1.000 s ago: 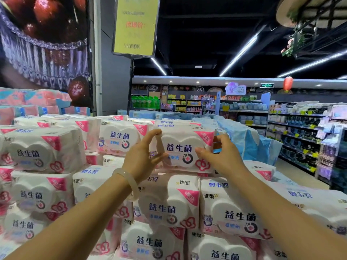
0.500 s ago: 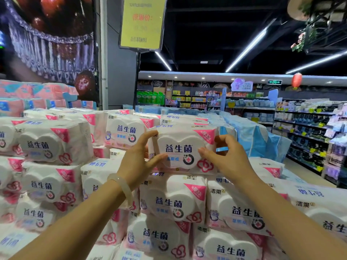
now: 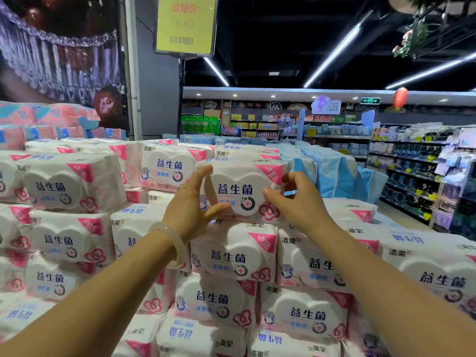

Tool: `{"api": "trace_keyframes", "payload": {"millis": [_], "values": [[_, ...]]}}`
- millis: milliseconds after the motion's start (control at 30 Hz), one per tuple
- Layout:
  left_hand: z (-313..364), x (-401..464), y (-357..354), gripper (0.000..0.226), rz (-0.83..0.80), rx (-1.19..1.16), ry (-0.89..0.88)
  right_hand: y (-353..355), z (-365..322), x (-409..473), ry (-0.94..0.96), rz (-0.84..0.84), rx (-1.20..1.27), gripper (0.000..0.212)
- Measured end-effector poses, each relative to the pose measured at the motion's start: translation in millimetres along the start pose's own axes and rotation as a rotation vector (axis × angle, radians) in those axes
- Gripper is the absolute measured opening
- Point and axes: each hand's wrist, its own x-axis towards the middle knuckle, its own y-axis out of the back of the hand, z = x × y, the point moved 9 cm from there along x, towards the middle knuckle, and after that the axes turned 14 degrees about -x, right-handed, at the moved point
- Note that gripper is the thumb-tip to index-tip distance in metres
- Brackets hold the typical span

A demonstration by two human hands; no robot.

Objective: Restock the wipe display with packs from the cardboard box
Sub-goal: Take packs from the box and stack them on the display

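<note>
Both hands up at the top of the wipe display (image 3: 77, 228); stacked pink-and-white packs, heart-shaped lids facing the camera, several tiers deep, filling the lower frame left to right. Top pack (image 3: 244, 191) sits upright on the uppermost tier, centre of the stack, resting on the pack below; blue lettering and red flower mark on its face, pink triangle at its upper right corner.

Left hand (image 3: 192, 204) on the pack's left end; index finger stretched up along the top left edge, thumb pressed against the lower left face, fingers spread apart, not curled round; thin ring on one finger; pale bangle (image 3: 171, 243) on the wrist. Right hand (image 3: 296, 199) at the pack's right end; thumb out straight, touching the face near the flower mark; the other fingers curl behind the right edge, whether they actually clamp the pack I cannot tell. Both forearms bare, reaching in from the bottom corners.

Cardboard box not in view.

Yellow price sign (image 3: 186, 23) on a pole above and behind the stack; blue packs (image 3: 334, 173) piled just right of the pink ones, behind the right hand; store shelves (image 3: 412, 171) with small goods along the right side; strip lights on a dark ceiling; red lantern (image 3: 400, 97) hanging far right.
</note>
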Motion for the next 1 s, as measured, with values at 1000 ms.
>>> {"api": "trace_keyframes", "payload": {"millis": [1000], "values": [[12.6,-4.4,-12.7,0.12,-0.071,0.317,0.062,-7.5,-26.0,-8.1,0.241,-0.14,-0.615,0.089]]}}
